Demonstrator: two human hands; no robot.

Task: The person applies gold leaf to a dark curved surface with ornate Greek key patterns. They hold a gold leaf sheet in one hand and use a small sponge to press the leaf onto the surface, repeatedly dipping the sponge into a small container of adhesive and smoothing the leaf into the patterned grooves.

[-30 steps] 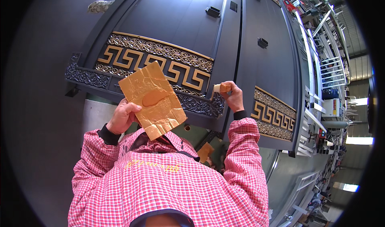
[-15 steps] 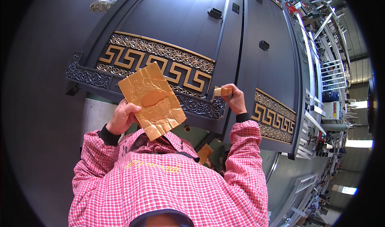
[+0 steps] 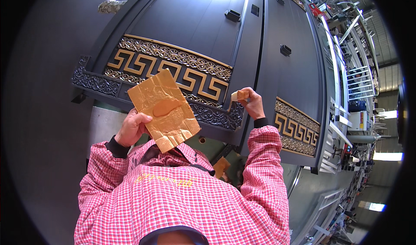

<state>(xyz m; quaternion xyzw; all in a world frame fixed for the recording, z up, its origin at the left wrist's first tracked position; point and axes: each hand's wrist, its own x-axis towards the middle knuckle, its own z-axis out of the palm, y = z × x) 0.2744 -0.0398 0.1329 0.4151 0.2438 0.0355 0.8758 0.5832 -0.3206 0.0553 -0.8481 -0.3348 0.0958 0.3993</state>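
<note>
A sheet of cardboard (image 3: 175,123), coated in gold paint with a darker wet-looking patch in its middle, is gripped at its left edge by my left hand (image 3: 133,128), thumb on top. My right hand (image 3: 254,103) pinches a small gold-stained block with a pale end (image 3: 241,96), possibly a sponge or short brush. That pale end is at the right lower corner of the gold border on a dark grey door panel (image 3: 195,15); whether they touch I cannot tell. A gold key-pattern band (image 3: 141,65) and scrollwork decorate the panel, partly covered by the cardboard.
A second dark panel (image 3: 290,76) with matching gold trim (image 3: 297,126) lies to the right. Small dark handles (image 3: 232,15) project from the panels. Below is a brown piece (image 3: 221,166) near the floor. White metal frames (image 3: 360,81) crowd the far right.
My right hand has shifted slightly away from me, and the block has turned a little in its fingers. The left hand and cardboard have barely moved.
</note>
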